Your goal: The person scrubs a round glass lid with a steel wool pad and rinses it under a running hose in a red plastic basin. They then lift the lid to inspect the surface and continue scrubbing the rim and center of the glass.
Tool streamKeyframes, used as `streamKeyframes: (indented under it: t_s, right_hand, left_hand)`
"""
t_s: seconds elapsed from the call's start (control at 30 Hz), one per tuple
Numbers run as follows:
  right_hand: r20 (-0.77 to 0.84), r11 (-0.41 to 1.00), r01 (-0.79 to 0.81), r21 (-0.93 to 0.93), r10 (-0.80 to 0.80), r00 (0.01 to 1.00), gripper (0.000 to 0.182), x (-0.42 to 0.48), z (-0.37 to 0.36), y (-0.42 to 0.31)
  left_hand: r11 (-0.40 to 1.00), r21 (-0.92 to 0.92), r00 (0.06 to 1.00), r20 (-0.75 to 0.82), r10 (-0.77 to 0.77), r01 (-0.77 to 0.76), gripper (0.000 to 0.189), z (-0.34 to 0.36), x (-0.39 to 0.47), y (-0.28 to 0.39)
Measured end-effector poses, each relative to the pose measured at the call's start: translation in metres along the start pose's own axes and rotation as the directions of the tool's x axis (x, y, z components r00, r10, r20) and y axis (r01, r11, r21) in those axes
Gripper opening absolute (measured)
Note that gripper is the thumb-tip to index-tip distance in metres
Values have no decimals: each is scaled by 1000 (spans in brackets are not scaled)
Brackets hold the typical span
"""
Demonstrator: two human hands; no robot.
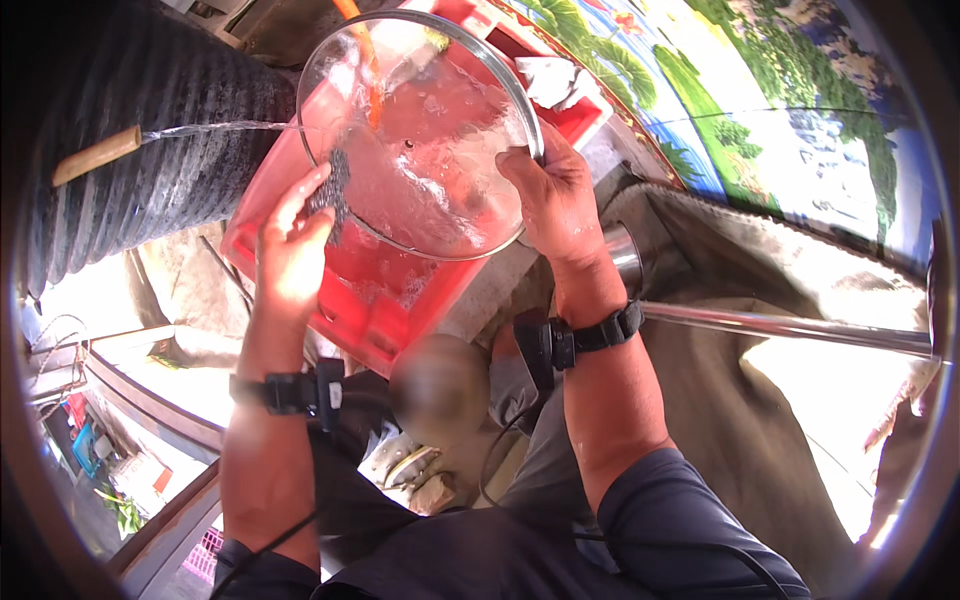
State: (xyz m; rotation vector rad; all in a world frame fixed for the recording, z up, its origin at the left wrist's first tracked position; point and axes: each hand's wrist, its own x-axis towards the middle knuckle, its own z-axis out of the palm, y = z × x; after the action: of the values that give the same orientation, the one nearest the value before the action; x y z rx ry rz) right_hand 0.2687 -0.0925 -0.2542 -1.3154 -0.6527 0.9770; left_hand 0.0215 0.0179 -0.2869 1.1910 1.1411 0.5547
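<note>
A round glass pot lid [442, 172] with a metal rim and a small hole near its middle is held tilted over a red plastic tub [352, 300]. My right hand [553, 199] grips its rim on the right, thumb on top. In my left hand [294, 236] is a dark metal scouring pad [334, 191], pressed against or close to the lid's left edge. Through the wet glass I see water and foam in the tub. A thin stream of water [217, 129] runs from a tan spout [97, 156] toward the lid's left side.
A large ribbed black container [157, 150] stands at the left. An orange hose [348, 9] reaches down behind the lid. Crumpled white plastic [553, 81] lies on the tub's far rim. To the right are a painted panel [750, 105], a metal pole [787, 328] and draped brown cloth [720, 420].
</note>
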Motion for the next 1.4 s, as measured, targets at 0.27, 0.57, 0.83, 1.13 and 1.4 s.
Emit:
streamKeyframes:
  t_s: [0.27,0.57,0.83,1.13,1.4]
  right_hand:
    - [-31,982,24,-187,-30,999,47,-28,5,-83]
    - [-26,833,103,-543,-139,990,49,-51,38,-178]
    - [28,699,220,-680,-275,961,56,-65,61,-231]
    - [57,667,313,-676,-377,925,55,-75,77,-280]
    - [-96,877,240,-415,-305,947,49,-88,72,-299]
  left_hand:
    - [853,-443,953,12,-303,277,46,10,-75,21]
    - [804,-466,920,61,-386,369,46,-5,-110,82]
    - [793,-509,931,54,-360,336,50,-16,-139,125]
    - [746,-612,962,105,-251,262,52,-32,-157,173]
    - [645,-709,939,76,-334,287,53,-36,-175,217]
